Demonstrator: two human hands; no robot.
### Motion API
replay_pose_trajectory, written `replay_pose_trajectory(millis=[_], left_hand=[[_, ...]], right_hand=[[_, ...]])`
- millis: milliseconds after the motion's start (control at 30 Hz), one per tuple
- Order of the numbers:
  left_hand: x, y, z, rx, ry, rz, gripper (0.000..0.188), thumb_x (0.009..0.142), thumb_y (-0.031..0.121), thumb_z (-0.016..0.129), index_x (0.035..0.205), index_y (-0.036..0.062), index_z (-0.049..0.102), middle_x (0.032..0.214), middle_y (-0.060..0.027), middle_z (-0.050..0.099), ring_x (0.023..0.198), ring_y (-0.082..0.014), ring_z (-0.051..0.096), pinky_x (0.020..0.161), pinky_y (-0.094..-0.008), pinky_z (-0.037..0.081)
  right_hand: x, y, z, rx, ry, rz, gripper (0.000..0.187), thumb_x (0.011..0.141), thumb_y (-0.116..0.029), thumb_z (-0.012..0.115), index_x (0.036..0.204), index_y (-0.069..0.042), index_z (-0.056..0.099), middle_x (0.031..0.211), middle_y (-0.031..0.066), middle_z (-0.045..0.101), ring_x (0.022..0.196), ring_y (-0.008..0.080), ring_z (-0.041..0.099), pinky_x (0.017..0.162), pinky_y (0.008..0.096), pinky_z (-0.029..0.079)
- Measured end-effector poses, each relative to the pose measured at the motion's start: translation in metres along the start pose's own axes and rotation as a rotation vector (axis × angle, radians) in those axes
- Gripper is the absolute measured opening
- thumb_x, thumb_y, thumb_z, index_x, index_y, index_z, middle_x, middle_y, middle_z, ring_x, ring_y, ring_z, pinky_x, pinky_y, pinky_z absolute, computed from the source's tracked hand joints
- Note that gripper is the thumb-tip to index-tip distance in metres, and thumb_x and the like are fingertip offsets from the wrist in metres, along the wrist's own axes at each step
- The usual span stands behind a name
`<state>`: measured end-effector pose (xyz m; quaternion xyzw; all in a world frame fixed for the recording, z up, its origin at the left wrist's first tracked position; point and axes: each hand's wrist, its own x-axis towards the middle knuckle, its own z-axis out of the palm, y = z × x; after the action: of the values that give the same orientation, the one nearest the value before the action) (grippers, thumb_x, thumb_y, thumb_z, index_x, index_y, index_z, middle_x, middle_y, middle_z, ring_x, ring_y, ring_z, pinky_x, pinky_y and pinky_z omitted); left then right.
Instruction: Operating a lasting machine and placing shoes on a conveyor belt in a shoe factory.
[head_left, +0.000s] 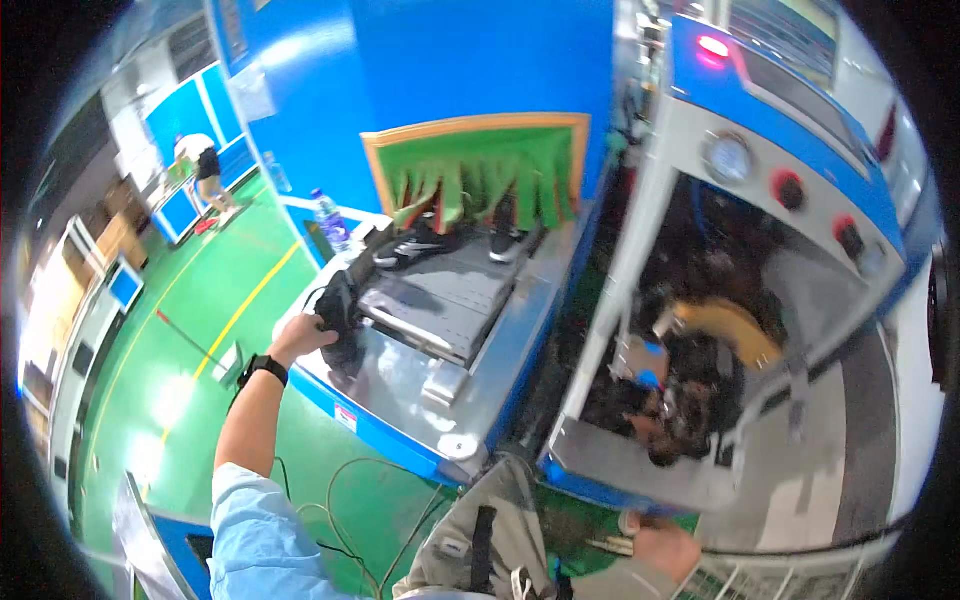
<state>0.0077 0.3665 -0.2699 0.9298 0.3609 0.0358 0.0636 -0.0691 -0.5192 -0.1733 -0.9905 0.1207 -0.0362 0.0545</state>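
Observation:
My left hand (303,338) has its fingers closed on the edge of a dark shoe (343,310), at the left side of a machine's metal table. Right beside it, a grey conveyor belt (440,290) leads out from a green strip curtain (470,172). Two black-and-white shoes, a left one (412,247) and a right one (505,240), sit at the curtain's mouth. Low on the right, my right hand (665,550) is closed, blurred, with slim pale pieces showing by its fingers; what they are is unclear.
A blue machine (715,480) with a gauge, red-ringed knobs and a lit red lamp stands at right, a curved yellow part inside. A bottle (330,220) stands by the conveyor. Cables (370,465) lie on the green floor. Far left, another person (205,170) bends over. White wire rack (800,575), lower right.

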Motion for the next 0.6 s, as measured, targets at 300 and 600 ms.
replay_pose_trajectory(millis=[300, 600], left_hand=[[0.141, 0.13, -0.026, -0.159, 0.103, 0.219, 0.037, 0.08, 0.03, 0.07, 0.103, 0.001, 0.069, 0.092, -0.0227, 0.071, 0.084, -0.0384, 0.069, 0.077, -0.0452, 0.054], [0.252, 0.162, 0.125, -0.252, 0.416, -0.089, 0.094, 0.052, 0.045, 0.093, 0.128, 0.0018, 0.058, 0.128, -0.0142, 0.061, 0.122, -0.0351, 0.056, 0.099, -0.0477, 0.047]], right_hand=[[0.111, -0.137, 0.113, 0.167, 0.019, -0.475, 0.02, 0.094, -0.008, 0.067, 0.111, -0.002, 0.075, 0.092, 0.0164, 0.076, 0.079, 0.0245, 0.073, 0.067, 0.0337, 0.056], [0.138, -0.207, 0.149, 0.172, -0.223, -0.606, 0.019, 0.093, -0.008, 0.068, 0.11, -0.002, 0.076, 0.088, 0.0165, 0.075, 0.076, 0.0238, 0.072, 0.064, 0.0329, 0.055]])
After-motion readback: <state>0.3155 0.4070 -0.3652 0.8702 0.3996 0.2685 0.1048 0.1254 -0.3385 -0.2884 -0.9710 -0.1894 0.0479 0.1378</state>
